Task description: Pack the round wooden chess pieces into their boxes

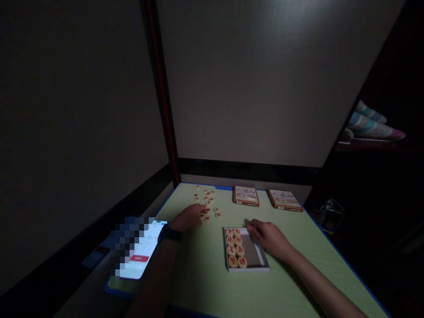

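My left hand (189, 217), with a dark band at the wrist, reaches into a loose group of Chinese chess pieces (208, 203). Its thumb and forefinger close around one round wooden piece (201, 216) at the near side of the group. A shallow open box (248, 268) lies nearer to me. Two columns of pieces with red characters (232, 251) fill its left part, while bare brown bottom shows on the right. My right hand (269, 236) grips the box's far right rim with bent fingers; some fingertips are hidden.
Two flat printed boxes, one at the back middle (245, 195) and one at the back right (285, 200), lie on the pale green table (205, 282). A lit phone (144, 251) lies at the left edge. Walls stand behind and to the left.
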Available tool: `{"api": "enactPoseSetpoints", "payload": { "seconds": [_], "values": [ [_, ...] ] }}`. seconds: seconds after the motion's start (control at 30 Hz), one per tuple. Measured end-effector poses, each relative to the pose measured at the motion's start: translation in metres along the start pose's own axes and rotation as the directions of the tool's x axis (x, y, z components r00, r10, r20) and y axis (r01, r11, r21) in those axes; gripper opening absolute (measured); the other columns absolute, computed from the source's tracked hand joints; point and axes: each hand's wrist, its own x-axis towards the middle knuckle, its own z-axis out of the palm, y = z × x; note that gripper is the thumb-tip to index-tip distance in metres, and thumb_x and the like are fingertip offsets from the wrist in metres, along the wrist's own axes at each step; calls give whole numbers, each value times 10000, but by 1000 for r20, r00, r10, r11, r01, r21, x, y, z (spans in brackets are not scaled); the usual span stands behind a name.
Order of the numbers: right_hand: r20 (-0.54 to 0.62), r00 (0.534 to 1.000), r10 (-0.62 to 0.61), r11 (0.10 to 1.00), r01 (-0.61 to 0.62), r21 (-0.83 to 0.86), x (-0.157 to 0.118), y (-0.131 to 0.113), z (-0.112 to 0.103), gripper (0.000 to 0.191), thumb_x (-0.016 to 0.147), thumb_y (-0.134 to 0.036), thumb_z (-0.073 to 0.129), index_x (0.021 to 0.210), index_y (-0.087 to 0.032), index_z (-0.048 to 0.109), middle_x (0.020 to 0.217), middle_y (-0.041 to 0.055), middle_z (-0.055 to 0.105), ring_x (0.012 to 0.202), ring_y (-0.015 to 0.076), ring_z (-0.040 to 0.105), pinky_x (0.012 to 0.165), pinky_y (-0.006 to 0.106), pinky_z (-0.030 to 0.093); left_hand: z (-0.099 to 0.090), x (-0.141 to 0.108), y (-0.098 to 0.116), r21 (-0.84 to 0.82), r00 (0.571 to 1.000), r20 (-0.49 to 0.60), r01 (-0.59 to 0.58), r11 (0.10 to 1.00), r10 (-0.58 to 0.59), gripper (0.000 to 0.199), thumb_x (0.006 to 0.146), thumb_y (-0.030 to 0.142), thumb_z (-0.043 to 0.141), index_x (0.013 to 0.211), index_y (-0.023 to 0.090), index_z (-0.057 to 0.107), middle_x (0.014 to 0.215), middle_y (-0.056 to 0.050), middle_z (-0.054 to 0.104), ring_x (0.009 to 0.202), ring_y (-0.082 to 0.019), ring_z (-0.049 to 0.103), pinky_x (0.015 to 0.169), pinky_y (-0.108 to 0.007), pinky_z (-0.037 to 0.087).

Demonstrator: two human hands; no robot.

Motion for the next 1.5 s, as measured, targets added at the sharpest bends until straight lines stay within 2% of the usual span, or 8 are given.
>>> {"api": "enactPoseSetpoints", "payload": {
  "seconds": [0.2,0.43,0.67,0.8,0.9,1.17,1.37,1.5],
  "values": [
    [6,1000,9,1000,-9,-21,0,-1,-1,314,983,-341,361,952,-194,637,835,90,734,782,232,684,624,276,341,3,2,-5,48,1000,-6,17,999,-16,381,688,18,542,1024,122,690,1107,-118,656,1028,-221,613,922,-296,468],
    [20,1000,20,999,-19,-40,0,-2,-1,300,977,-333,370,970,-197,637,840,84,737,770,224,684,615,271,336,5,5,-12,32,999,-18,47,998,-47,384,652,51,592,1006,162,688,1084,-80,663,990,-209,617,882,-282,475],
    [22,1000,19,998,-18,-56,0,-4,-1,308,985,-339,354,965,-198,627,839,79,740,774,222,688,614,270,331,3,4,-19,104,997,-10,81,991,-80,146,718,98,593,822,160,673,912,-55,683,896,-196,621,816,-287,463],
    [29,999,19,999,-18,-50,0,-4,-2,312,984,-345,352,973,-195,625,834,82,738,781,231,690,622,272,343,0,3,-17,101,992,-111,69,992,-57,175,758,100,564,886,162,665,943,-65,690,933,-203,616,845,-298,453],
    [34,999,24,998,-22,-51,0,-3,-1,322,984,-355,343,977,-201,625,837,81,737,791,232,690,629,272,350,1,5,-14,92,989,-149,6,996,8,211,773,102,569,955,165,655,1000,-65,691,974,-204,613,886,-303,450],
    [29,999,16,999,-15,-46,1,0,1,302,982,-348,352,980,-202,616,858,81,740,809,231,693,636,270,353,8,8,-10,69,991,-77,-108,992,113,292,735,44,551,973,172,663,1006,-49,696,956,-187,625,899,-281,460],
    [38,999,19,998,-17,-59,0,-2,-1,303,981,-350,354,974,-207,622,851,78,739,799,228,690,621,269,341,14,13,-17,48,993,-63,-97,994,100,337,674,72,626,996,165,667,1001,-46,693,902,-192,632,852,-283,475],
    [37,999,13,998,-11,-55,0,-3,-2,311,984,-348,346,968,-206,622,828,71,735,762,219,684,611,268,335,16,14,-18,72,991,-68,-108,992,112,288,677,97,644,953,175,672,982,-41,695,923,-198,622,848,-278,468]
  ]
}}
